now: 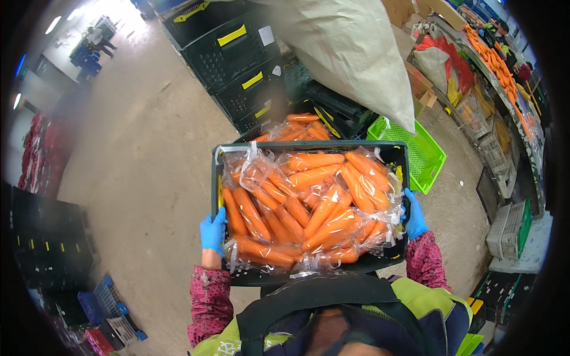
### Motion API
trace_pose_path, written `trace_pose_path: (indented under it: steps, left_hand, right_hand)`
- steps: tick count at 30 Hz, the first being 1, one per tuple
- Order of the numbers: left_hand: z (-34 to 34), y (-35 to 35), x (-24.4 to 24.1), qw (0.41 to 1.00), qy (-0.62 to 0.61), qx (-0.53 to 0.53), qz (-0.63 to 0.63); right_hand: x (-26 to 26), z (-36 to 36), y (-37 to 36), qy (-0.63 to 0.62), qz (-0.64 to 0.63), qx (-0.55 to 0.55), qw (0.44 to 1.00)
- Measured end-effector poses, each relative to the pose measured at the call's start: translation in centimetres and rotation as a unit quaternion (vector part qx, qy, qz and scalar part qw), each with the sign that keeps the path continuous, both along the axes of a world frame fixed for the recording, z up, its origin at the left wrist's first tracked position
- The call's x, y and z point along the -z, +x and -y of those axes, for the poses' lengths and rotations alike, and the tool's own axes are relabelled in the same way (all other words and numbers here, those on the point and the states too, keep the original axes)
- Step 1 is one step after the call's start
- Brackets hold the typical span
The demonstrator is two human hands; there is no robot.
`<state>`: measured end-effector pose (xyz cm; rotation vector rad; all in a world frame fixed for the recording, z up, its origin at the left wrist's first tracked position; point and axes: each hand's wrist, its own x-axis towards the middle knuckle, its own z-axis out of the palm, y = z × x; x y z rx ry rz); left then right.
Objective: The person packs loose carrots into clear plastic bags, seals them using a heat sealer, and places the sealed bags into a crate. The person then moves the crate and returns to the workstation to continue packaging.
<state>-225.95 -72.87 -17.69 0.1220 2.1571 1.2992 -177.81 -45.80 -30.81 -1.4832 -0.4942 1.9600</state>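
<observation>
A dark green plastic crate (311, 144) full of carrots in clear plastic bags (307, 209) is held level in front of my body. My left hand (213, 231), in a blue glove, grips the crate's left end. At the right end my right hand (415, 213), also blue-gloved, has its fingers partly hidden behind the crate wall. Just beyond the far rim, more bagged carrots (298, 128) lie in another dark crate.
Stacked dark crates (231, 58) with yellow handles stand ahead, beside a large white woven sack (356, 49). A bright green basket (429, 164) sits at the right. Farther right, loose carrots (494, 66) cover a long sorting line. A person (98, 40) is far off at the upper left.
</observation>
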Motion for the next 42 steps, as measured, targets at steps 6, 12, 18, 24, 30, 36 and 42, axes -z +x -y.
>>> trace_pose_path:
  steps: [6,12,18,24,30,36,42]
  left_hand:
    - [-7.2,-16.7,6.3,0.992,-0.050,-0.062,0.101]
    - [-3.6,-21.6,14.0,0.966,0.042,-0.199,0.163]
    - [-4.6,-19.7,10.7,0.975,-0.089,-0.146,0.144]
    - [-7.2,-25.4,13.7,0.974,-0.088,-0.158,0.135]
    - [-8.4,-24.2,13.9,0.966,-0.082,-0.210,0.122]
    - [-11.1,-21.6,13.6,0.953,-0.043,-0.271,0.126]
    - [-14.7,-20.6,11.4,0.929,-0.008,-0.328,0.170]
  right_hand:
    - [4.5,-7.0,-16.9,0.045,0.112,-0.013,0.993]
    - [5.4,-6.0,-25.3,0.092,0.260,-0.047,0.960]
    - [3.7,-9.0,-21.7,0.042,0.227,-0.048,0.972]
    - [5.7,-11.2,-27.5,0.002,0.213,-0.059,0.975]
    - [4.8,-13.9,-27.8,-0.025,0.194,-0.131,0.972]
    - [0.9,-23.6,-33.7,0.065,0.197,-0.182,0.961]
    - [-0.8,-33.3,-36.9,0.074,0.188,-0.257,0.945]
